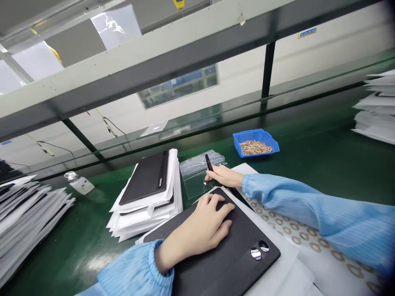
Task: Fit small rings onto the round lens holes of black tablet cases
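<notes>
My left hand point(197, 226) lies flat on a dark grey tablet point(234, 263), which has two round camera lenses and rests on white sheet packing. My right hand point(224, 176) holds a black stylus point(209, 162) upright between its fingers, just over a clear zip bag point(194, 176). The bag lies flat on the green bench point(92, 238). Under my right forearm is a white sheet of tan rings point(296, 232), partly hidden by the sleeve. Both my arms wear blue ribbed sleeves.
A second dark tablet point(145, 179) lies on a white paper stack beside my left hand. A blue tray point(247, 137) of small tan rings stands beyond. White stacks point(27, 218) rise at the left and right edges, with a small glass bottle point(78, 183) near the left one.
</notes>
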`<action>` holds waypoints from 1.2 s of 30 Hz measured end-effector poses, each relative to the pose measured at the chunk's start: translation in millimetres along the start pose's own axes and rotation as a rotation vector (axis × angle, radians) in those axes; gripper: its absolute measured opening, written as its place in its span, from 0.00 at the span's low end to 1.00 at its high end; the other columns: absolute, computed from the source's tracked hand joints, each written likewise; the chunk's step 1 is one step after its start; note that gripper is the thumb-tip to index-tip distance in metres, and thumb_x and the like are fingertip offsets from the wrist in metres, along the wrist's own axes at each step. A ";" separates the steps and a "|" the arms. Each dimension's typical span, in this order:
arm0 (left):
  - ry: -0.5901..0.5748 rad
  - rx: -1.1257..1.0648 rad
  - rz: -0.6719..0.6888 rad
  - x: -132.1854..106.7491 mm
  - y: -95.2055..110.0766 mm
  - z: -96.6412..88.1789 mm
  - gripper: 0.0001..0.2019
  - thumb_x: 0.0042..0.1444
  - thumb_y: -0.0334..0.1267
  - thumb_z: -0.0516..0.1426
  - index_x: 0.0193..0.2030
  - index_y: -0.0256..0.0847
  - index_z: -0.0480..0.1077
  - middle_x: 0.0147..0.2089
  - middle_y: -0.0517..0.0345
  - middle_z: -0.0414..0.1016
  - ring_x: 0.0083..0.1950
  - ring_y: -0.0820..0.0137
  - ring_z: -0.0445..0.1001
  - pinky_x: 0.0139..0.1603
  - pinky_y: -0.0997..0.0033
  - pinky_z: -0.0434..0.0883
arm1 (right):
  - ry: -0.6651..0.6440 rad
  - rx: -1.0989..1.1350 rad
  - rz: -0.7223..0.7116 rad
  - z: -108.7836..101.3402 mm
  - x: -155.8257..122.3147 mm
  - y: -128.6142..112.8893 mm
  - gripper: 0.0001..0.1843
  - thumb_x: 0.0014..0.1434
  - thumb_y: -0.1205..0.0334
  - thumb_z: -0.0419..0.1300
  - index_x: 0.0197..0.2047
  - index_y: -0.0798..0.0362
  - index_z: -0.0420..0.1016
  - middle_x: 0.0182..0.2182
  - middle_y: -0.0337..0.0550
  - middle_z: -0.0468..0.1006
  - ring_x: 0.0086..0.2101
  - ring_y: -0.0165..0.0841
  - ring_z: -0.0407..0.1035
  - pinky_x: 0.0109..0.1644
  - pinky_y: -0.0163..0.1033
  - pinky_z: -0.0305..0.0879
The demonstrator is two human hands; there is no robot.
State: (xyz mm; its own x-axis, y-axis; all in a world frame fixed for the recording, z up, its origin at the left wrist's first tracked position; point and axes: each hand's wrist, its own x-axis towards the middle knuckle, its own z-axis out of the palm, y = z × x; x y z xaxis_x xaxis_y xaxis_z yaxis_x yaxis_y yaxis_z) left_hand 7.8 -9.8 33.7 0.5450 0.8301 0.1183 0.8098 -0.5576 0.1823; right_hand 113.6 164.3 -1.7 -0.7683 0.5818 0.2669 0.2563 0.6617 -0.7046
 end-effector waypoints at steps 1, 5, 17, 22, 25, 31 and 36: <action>0.008 -0.006 0.002 0.0 -0.5 -0.3 0.16 0.61 0.36 0.49 0.56 0.40 0.61 0.51 0.48 0.62 0.53 0.61 0.59 0.57 0.59 0.61 | 0.020 0.002 0.005 -5.3 0.9 -1.9 0.16 0.63 0.60 0.45 0.38 0.57 0.72 0.36 0.47 0.79 0.39 0.35 0.73 0.47 0.37 0.63; 0.095 -0.033 -0.051 1.9 -16.7 0.9 0.16 0.60 0.36 0.52 0.55 0.42 0.61 0.52 0.51 0.62 0.54 0.63 0.60 0.56 0.62 0.62 | 0.084 0.014 0.010 -33.6 2.0 -14.7 0.17 0.60 0.64 0.44 0.42 0.59 0.73 0.44 0.47 0.77 0.45 0.33 0.70 0.51 0.35 0.62; 0.194 -0.083 -0.282 6.6 -62.4 10.9 0.09 0.62 0.39 0.53 0.42 0.36 0.68 0.41 0.55 0.70 0.40 0.69 0.71 0.41 0.63 0.70 | -0.441 -0.172 0.155 -46.5 -6.8 -20.0 0.11 0.46 0.59 0.60 0.26 0.58 0.80 0.24 0.41 0.78 0.29 0.33 0.70 0.31 0.31 0.59; 0.171 -0.106 -0.269 6.6 -54.2 7.4 0.09 0.62 0.39 0.53 0.41 0.36 0.68 0.42 0.54 0.70 0.43 0.68 0.71 0.44 0.61 0.69 | -0.473 -0.221 0.111 -41.7 -4.5 -18.0 0.12 0.48 0.59 0.60 0.24 0.59 0.79 0.20 0.40 0.76 0.25 0.30 0.67 0.29 0.31 0.57; 0.168 -0.126 -0.264 6.1 -53.1 7.4 0.09 0.61 0.39 0.53 0.42 0.36 0.68 0.43 0.54 0.70 0.44 0.67 0.70 0.46 0.59 0.69 | -0.392 -0.231 0.072 -38.6 -6.3 -19.9 0.09 0.47 0.63 0.59 0.25 0.57 0.79 0.22 0.40 0.77 0.26 0.31 0.68 0.30 0.31 0.58; 0.214 -0.155 -0.322 6.3 -52.3 7.4 0.11 0.61 0.41 0.53 0.46 0.36 0.67 0.43 0.54 0.70 0.43 0.67 0.71 0.44 0.59 0.69 | -0.126 -0.253 0.004 -30.5 -11.2 -32.5 0.06 0.41 0.68 0.58 0.16 0.56 0.71 0.17 0.40 0.71 0.22 0.30 0.62 0.28 0.34 0.54; 0.283 -0.174 -0.428 3.3 -52.3 -7.3 0.14 0.63 0.44 0.50 0.45 0.35 0.66 0.39 0.56 0.70 0.37 0.69 0.71 0.40 0.64 0.70 | 0.029 -0.133 0.051 -37.4 -15.4 -54.3 0.10 0.48 0.65 0.54 0.18 0.55 0.61 0.16 0.35 0.61 0.21 0.27 0.59 0.26 0.33 0.53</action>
State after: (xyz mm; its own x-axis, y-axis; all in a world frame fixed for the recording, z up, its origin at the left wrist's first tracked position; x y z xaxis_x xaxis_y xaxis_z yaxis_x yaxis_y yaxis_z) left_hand -34.3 22.2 31.7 0.0749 0.9648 0.2521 0.8853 -0.1807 0.4285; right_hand 133.5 137.2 57.1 -0.7356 0.6285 0.2527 0.3720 0.6866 -0.6247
